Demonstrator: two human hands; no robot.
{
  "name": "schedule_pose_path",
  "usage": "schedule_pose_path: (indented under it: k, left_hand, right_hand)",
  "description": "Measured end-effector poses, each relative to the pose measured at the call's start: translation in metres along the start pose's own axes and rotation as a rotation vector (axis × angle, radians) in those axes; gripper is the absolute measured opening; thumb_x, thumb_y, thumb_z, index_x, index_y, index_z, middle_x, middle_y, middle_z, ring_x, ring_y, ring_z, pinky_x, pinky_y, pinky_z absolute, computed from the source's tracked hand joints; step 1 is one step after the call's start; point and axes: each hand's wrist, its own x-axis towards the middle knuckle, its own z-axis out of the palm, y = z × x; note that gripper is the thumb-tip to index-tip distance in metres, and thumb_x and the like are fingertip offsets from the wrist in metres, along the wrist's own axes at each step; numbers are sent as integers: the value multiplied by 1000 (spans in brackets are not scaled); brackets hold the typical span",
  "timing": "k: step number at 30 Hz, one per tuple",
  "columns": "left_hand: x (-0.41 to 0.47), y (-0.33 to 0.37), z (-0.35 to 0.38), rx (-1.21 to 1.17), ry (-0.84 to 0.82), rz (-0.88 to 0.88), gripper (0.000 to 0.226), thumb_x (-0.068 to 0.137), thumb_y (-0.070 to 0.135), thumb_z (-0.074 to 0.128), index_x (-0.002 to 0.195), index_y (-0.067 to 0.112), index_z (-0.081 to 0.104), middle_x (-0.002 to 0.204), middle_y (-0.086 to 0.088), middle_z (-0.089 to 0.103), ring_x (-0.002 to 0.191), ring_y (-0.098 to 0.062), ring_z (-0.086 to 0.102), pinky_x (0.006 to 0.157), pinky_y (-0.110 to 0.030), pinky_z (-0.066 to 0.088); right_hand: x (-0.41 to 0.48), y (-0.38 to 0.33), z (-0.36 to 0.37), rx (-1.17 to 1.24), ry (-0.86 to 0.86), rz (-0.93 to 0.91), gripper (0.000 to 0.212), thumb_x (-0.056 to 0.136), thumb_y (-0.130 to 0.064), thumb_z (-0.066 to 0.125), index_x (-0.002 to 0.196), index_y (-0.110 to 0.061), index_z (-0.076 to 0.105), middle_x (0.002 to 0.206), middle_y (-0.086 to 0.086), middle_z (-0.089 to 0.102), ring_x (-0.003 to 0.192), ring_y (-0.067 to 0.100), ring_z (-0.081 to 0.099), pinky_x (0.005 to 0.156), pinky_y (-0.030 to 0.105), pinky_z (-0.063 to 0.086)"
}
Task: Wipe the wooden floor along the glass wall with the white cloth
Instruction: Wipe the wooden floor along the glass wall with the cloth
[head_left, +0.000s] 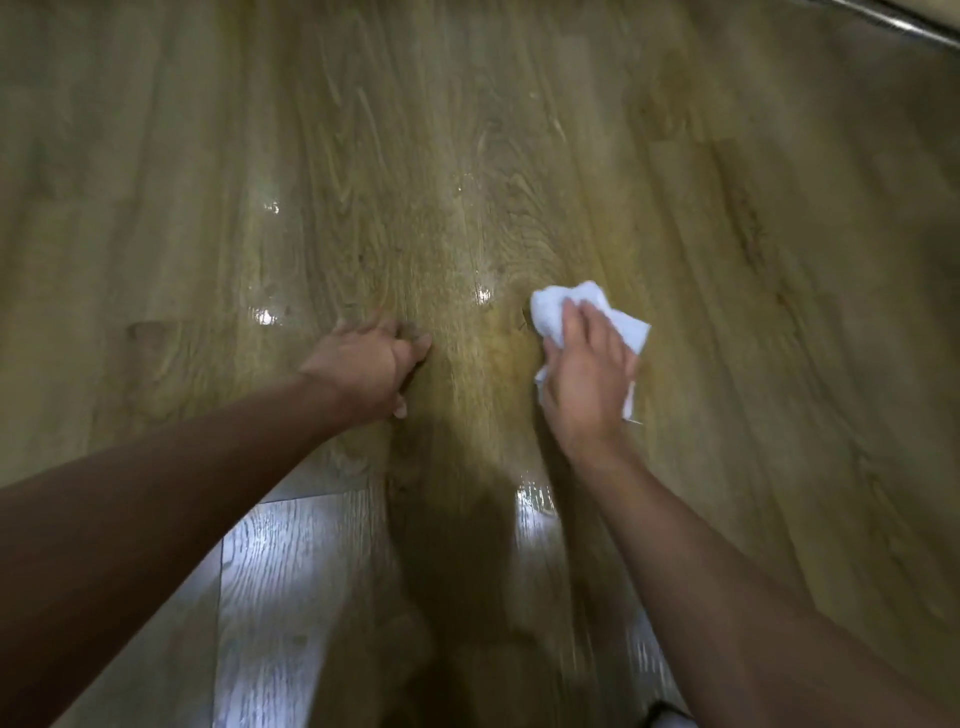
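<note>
Left hand (363, 369) braces on the wooden floor (753, 270), fingers bent and gripping nothing; blur hides how tightly. Right hand (587, 374), fingers together and curled over the bunched white cloth (548, 306), presses it down mid-floor. I would keep even pressure, overlapping strokes toward the metal rail (883, 18) in the far right corner.

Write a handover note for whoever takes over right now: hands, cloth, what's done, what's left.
Right hand holds the bunched white cloth against the wooden floor.
Left hand rests on the floor, holding nothing.
Done: wet glints around the hands suggest this patch has been wiped.
Left: likely the planks ahead, toward the metal rail at top right; the glass wall is not in view.
</note>
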Motion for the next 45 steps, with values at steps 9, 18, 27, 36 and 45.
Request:
schedule_pose_path:
  k: [9, 18, 27, 36, 45]
  left_hand:
    - [20, 98, 14, -79, 83, 349, 80, 80, 57, 64, 147, 26, 31, 149, -7, 34, 140, -31, 29, 111, -39, 33]
    - [11, 118, -1, 66, 4, 284, 69, 87, 42, 64, 142, 18, 31, 152, -15, 17, 138, -46, 25, 106, -53, 37]
    - [24, 118, 15, 51, 31, 258, 67, 87, 34, 66, 140, 20, 29, 153, -14, 15, 139, -49, 21, 106, -57, 36]
    - [29, 85, 26, -71, 95, 381, 65, 87, 27, 60, 146, 26, 32, 157, -4, 17, 144, -33, 21, 116, -39, 27]
    - [4, 15, 19, -193, 226, 200, 43, 84, 25, 61, 126, 16, 54, 132, -11, 48, 112, -34, 57, 95, -37, 47]
  right_hand:
    - [-65, 119, -40, 110, 102, -2, 47, 85, -18, 47, 132, -11, 53, 137, 6, 53, 127, 22, 47, 101, 38, 36]
    - [-62, 97, -33, 1, -63, -182, 54, 86, -20, 49, 139, -12, 45, 146, 6, 43, 137, 22, 38, 113, 42, 27]
    - [-16, 148, -55, -26, 114, 264, 49, 88, -14, 51, 135, -4, 43, 140, 14, 44, 128, 31, 42, 107, 40, 34]
    - [-103, 108, -37, 51, -125, -372, 52, 87, -26, 36, 135, -11, 51, 143, 8, 47, 135, 23, 41, 109, 45, 34]
    - [-60, 11, -3, 148, 1, -112, 56, 85, -14, 60, 139, -11, 45, 150, 15, 35, 141, 29, 32, 115, 45, 22]
